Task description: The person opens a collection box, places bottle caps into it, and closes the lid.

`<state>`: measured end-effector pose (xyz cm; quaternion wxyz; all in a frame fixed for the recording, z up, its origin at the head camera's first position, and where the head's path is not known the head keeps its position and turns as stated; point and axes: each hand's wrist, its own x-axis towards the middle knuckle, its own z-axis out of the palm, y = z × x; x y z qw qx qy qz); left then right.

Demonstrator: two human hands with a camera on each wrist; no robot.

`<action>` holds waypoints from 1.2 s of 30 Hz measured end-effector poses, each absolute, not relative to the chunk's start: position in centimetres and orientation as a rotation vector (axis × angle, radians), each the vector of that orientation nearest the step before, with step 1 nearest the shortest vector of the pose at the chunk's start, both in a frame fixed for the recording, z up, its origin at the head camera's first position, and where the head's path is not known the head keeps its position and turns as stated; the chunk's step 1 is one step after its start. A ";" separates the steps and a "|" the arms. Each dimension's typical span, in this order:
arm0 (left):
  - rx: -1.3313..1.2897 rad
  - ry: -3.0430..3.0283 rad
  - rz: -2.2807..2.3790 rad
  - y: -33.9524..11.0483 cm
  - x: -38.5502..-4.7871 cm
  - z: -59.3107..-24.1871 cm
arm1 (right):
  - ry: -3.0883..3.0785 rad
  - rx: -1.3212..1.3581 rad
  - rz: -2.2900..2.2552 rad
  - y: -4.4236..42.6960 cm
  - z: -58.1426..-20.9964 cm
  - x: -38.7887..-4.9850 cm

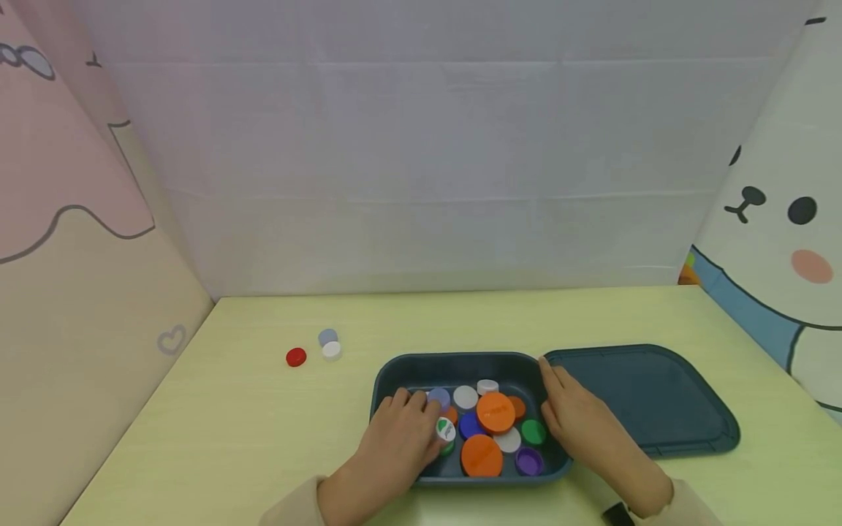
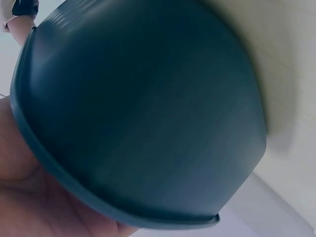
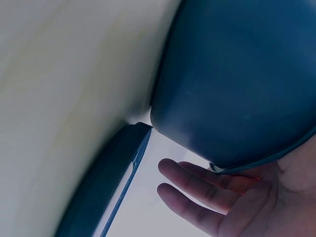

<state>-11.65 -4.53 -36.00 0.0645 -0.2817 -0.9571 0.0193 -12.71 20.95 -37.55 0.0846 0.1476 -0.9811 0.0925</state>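
A dark teal box (image 1: 460,482) holds many loose bottle caps, among them large orange caps (image 1: 482,456), a blue cap (image 1: 471,425), a green cap (image 1: 533,432) and a purple cap (image 1: 529,461). My left hand (image 1: 397,435) reaches over the near-left rim, its bent fingers down among the caps. A white cap with a green mark (image 1: 445,429) lies beside its thumb; whether the fingertips pinch anything is hidden. My right hand (image 1: 582,420) rests on the box's right rim. In the right wrist view its fingers (image 3: 192,207) extend loosely past the rim.
Right of the box a matching dark lid (image 1: 647,402) lies on the pale yellow table (image 1: 263,424). A red cap (image 1: 296,356), a white cap (image 1: 332,351) and a greyish-blue cap (image 1: 327,337) lie at the back left. White sheeting (image 1: 427,183) hangs behind the table.
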 end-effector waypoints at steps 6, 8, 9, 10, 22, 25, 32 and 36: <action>-0.839 -2.871 -0.023 -5.5 -11.7 -35.4 | -2.934 0.436 0.277 21.0 -37.6 -12.7; -0.816 -2.837 -0.034 -6.0 -11.8 -35.2 | -2.931 0.434 0.279 21.0 -37.6 -12.7; -0.802 -2.814 -0.045 -6.2 -11.9 -35.1 | -2.929 0.433 0.279 21.0 -37.6 -12.7; -0.783 -2.797 -0.055 -6.5 -12.0 -35.1 | -2.925 0.433 0.279 21.0 -37.6 -12.7; -0.580 -2.778 -0.163 -9.2 -13.6 -34.3 | -2.908 0.444 0.278 20.9 -37.6 -12.7; -0.528 -2.780 -0.162 -9.9 -14.3 -34.2 | -2.913 0.444 0.277 21.0 -37.6 -12.8; -0.429 -2.740 -0.147 -11.8 -16.1 -35.0 | -2.929 0.439 0.271 21.0 -37.4 -12.8; -0.392 -2.745 -0.124 -12.8 -16.9 -35.8 | -2.929 0.446 0.282 21.0 -37.3 -12.8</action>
